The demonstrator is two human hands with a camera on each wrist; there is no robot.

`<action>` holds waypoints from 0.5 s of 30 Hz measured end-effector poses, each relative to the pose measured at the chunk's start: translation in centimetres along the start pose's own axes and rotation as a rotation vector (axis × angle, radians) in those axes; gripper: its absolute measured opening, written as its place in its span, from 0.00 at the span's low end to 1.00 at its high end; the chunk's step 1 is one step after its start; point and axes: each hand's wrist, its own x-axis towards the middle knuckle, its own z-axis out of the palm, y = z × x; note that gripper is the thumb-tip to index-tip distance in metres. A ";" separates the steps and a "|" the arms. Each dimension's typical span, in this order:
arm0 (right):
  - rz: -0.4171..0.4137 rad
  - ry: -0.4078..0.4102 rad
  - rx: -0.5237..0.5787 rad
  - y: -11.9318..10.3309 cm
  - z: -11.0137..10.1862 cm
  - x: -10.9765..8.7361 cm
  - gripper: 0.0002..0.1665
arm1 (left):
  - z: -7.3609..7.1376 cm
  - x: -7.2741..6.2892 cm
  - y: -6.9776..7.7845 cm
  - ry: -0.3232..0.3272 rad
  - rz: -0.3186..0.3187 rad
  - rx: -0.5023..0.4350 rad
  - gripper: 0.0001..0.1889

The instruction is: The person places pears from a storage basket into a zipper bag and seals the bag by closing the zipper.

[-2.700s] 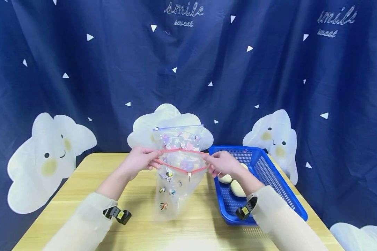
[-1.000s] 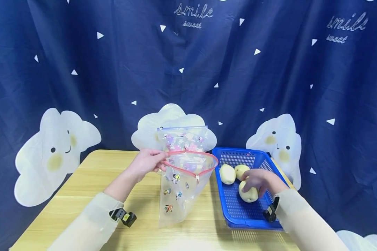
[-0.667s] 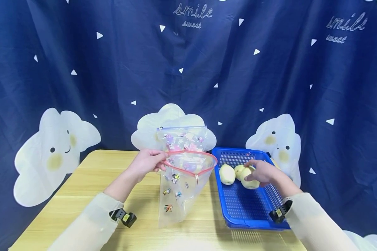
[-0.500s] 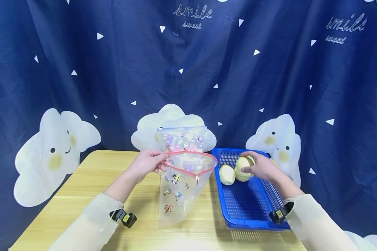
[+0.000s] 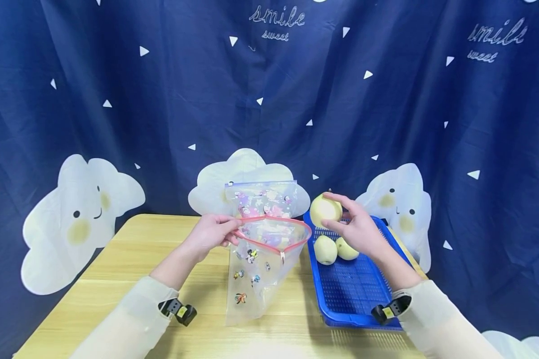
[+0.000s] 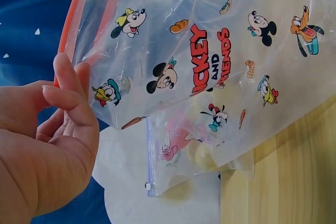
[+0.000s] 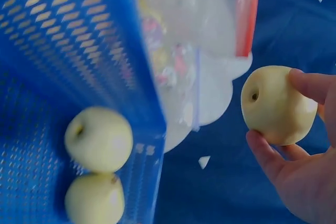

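My left hand pinches the red zip rim of a clear plastic zip bag printed with cartoon figures. Its mouth gapes toward the right, and the pinched edge shows at the left in the left wrist view. With thumb and fingers, my right hand grips a pale yellow pear, raised above the back of the blue basket. In the right wrist view that pear hangs apart from the red rim. Two more pears lie side by side in the basket.
Behind the held bag stands a second zip bag with a purple zip; pale round shapes show through it in the left wrist view. Wooden tabletop extends to the left. A dark blue curtain hangs behind the table.
My right hand let go of the bag's rim, reached into the basket and took up a pear. It has since lifted the pear up and left; the left hand keeps its hold.
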 end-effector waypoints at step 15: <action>0.041 -0.086 0.041 -5.3 3.9 0.0 0.43 | 0.5 0.2 0.1 0.017 -0.001 0.002 0.16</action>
